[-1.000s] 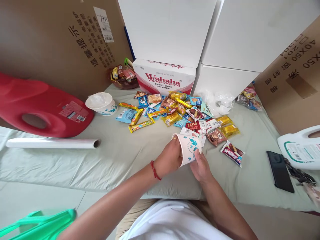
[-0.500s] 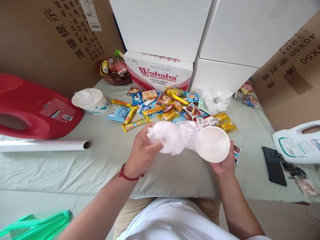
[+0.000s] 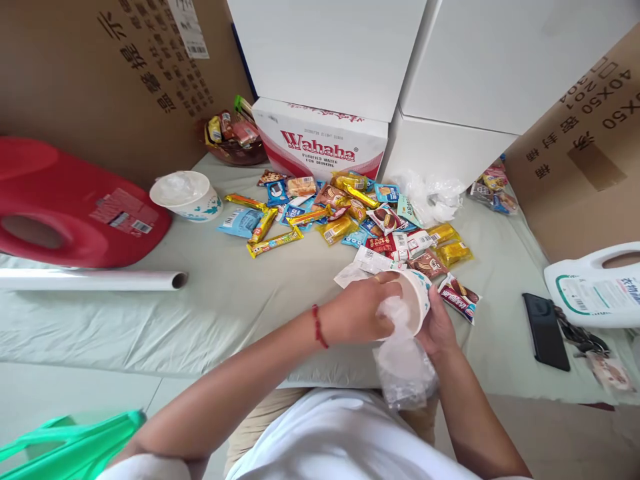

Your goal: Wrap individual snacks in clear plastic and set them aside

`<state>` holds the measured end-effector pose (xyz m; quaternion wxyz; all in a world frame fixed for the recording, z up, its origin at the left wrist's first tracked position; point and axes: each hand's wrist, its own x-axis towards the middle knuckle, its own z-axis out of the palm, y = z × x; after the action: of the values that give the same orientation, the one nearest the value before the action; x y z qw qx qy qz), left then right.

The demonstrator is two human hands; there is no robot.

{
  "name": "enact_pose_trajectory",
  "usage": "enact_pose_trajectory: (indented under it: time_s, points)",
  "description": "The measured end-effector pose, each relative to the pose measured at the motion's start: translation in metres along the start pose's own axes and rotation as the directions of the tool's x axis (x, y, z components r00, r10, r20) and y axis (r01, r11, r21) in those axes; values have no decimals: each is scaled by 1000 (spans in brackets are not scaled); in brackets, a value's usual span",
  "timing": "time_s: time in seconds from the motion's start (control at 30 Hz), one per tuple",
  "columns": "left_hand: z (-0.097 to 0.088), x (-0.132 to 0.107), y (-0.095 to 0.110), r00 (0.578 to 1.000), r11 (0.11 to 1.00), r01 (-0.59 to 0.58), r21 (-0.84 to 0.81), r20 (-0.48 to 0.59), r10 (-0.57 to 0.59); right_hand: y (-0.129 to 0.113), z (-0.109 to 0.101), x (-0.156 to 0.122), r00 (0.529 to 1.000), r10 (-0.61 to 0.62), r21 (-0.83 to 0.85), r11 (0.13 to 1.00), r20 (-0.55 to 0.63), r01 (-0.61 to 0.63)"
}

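Note:
A white paper bowl [image 3: 423, 288] with a teal leaf pattern is tilted towards me, and my right hand [image 3: 440, 327] supports it from the right and below. My left hand [image 3: 367, 310] reaches over the rim with its fingers bent into the mouth. It grips a crumpled clear plastic bag [image 3: 405, 373], part of which lies in the bowl while the rest hangs out over the near rim. Beyond the bowl are a white wrapper [image 3: 373, 260], a brown snack packet [image 3: 429, 264] and a purple-and-white cake packet [image 3: 459, 298].
Snack packets [image 3: 337, 227] lie heaped before a Wahaha carton [image 3: 320, 143]. A second paper bowl [image 3: 197, 207] with plastic inside, a red jug [image 3: 75, 207] and a white roll [image 3: 90, 279] are left. Right are a phone [image 3: 546, 331], keys [image 3: 583, 333] and a white jug [image 3: 595, 287].
My left hand has moved right, bringing the plastic bag to the bowl, and its fingers are now inside the mouth. The bag's loose end has swung down towards my lap. The bowl has tilted.

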<state>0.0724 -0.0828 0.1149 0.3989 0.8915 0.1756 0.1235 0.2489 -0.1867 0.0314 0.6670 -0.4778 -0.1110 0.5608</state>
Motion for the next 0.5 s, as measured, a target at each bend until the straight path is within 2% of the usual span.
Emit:
enact_pose_trajectory:
  time_s: [0.07, 0.13, 0.23, 0.3, 0.37, 0.43, 0.5]
  points:
    - [12, 14, -3, 997, 993, 43, 108, 64, -50, 3, 1, -1, 1000, -25, -26, 999, -8, 25]
    - [25, 24, -7, 998, 990, 27, 141, 60, -36, 4, 0, -1, 999, -39, -64, 997, 9, 39]
    - [36, 28, -10, 999, 997, -39, 63, 27, 38, 2, -1, 1, 997, -55, -98, 993, 50, 60]
    - [33, 23, -9, 1000, 1000, 10, -17, -13, -10, -3, -3, 4, 995, -99, -82, 992, 10, 100]
    - [24, 12, -9, 989, 988, 107, -114, -90, -117, -13, -9, 8, 979, -178, -54, 983, -103, 174]
    - [11, -4, -12, 957, 958, 175, -228, -188, -220, -28, -19, 14, 936, -273, -65, 962, -221, 265]
    - [0, -20, -22, 890, 936, 227, -270, -332, -311, -45, -31, 19, 888, -348, -119, 937, -302, 327]
